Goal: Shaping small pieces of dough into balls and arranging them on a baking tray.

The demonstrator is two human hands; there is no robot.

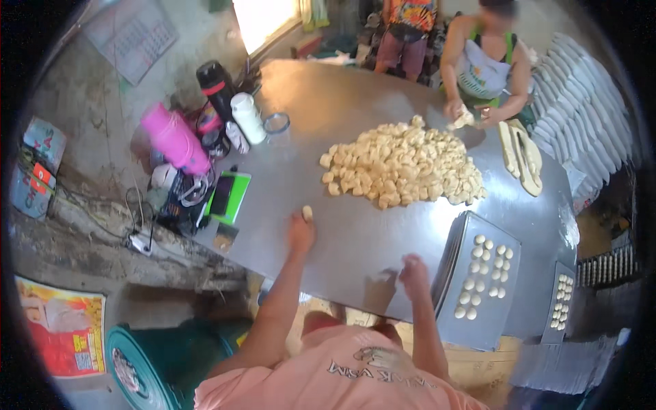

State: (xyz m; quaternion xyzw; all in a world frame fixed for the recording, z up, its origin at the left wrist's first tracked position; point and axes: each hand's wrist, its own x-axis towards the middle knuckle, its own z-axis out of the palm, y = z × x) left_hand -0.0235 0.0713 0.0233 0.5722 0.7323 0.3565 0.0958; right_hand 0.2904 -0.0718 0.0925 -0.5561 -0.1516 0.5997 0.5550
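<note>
My left hand is closed round a small piece of dough, whose pale end shows above the fingers over the bare metal table. To the right, my right hand hovers near the table's front edge with its fingers curled; what they hold, if anything, is hidden. Beyond both hands lies a large heap of cut dough pieces. Right of my right hand, a baking tray on top of a stack carries rows of round dough balls.
Across the metal table, a co-worker handles dough beside long dough strips. A second tray of balls sits far right. Pink cups, a white tumbler and a phone crowd the left edge. A green bin stands below.
</note>
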